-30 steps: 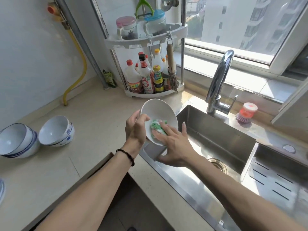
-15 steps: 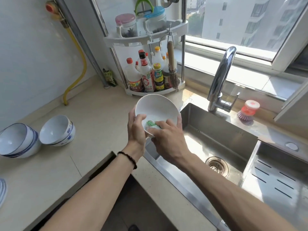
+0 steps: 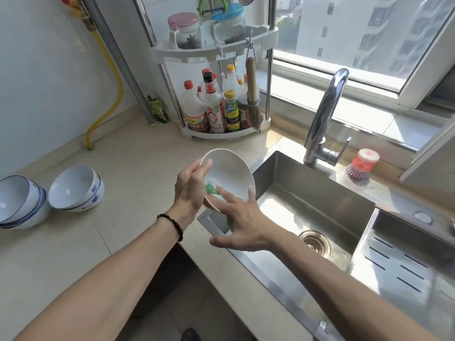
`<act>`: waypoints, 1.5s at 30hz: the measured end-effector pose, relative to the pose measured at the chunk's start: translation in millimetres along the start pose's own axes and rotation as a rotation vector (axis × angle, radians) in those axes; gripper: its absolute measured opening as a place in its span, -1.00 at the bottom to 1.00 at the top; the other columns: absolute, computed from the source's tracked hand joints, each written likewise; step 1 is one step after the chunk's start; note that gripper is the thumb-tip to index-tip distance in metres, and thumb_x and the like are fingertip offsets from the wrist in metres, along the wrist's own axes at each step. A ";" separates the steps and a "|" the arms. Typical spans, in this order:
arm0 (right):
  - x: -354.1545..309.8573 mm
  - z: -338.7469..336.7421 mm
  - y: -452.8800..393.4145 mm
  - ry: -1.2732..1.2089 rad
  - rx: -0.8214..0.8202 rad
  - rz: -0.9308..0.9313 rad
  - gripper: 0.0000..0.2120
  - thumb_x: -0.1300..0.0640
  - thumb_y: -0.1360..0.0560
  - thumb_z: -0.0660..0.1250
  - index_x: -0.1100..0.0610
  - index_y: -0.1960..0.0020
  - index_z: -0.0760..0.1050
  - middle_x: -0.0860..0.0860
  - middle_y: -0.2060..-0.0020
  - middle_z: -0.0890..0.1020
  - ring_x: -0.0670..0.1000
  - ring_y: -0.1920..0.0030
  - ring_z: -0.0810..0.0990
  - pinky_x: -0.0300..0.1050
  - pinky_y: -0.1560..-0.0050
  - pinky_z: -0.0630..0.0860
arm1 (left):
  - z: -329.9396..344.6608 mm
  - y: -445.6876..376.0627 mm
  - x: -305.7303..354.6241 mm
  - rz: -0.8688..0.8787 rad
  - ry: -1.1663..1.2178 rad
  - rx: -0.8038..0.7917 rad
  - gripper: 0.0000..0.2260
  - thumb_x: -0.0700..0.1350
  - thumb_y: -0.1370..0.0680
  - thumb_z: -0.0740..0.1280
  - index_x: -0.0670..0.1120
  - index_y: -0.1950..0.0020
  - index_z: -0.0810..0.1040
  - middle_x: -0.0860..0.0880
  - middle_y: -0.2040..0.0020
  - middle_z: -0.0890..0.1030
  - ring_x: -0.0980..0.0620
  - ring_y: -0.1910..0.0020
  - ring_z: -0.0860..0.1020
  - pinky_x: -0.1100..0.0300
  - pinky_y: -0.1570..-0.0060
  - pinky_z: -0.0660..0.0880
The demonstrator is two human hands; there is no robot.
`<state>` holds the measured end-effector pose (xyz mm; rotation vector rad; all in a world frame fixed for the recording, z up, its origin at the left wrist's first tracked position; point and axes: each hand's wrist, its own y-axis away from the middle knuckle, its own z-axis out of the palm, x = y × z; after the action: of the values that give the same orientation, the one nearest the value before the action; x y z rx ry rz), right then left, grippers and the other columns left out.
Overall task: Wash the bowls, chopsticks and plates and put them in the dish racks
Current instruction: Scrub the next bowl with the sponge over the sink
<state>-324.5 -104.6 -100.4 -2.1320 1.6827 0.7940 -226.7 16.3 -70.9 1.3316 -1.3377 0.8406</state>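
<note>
White bowl is tilted, held over the desk edge at the sink's left corner. Left hand: grip grasping the bowl rim, thumb inside, fingers behind. Right hand: fingers near straight, pressing a green-and-white scrub pad against the bowl's inner wall; grip not clenched. We see two stacks of blue-patterned bowls on the desk at left, well apart. Sauce bottles sit on the corner shelf; labels are red and green, text too small for us to read. Dish brush sits beside the faucet.
</note>
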 end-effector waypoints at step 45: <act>91.5 -15.2 19.6 0.606 0.479 -0.232 -0.73 0.23 -0.43 0.44 -0.05 -0.06 0.59 0.03 0.12 0.55 0.07 0.17 0.51 0.02 0.03 0.48 | 14.7 -12.7 -28.5 1.236 -1.437 -0.559 -0.87 -0.08 -0.37 0.57 -0.02 0.15 0.66 -0.04 0.20 0.68 -0.09 0.01 0.66 -0.44 -0.42 0.17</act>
<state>-325.6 -190.3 -140.8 -2.2577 1.6058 -0.3369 -220.9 7.8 -103.9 0.3564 -3.3383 -0.0263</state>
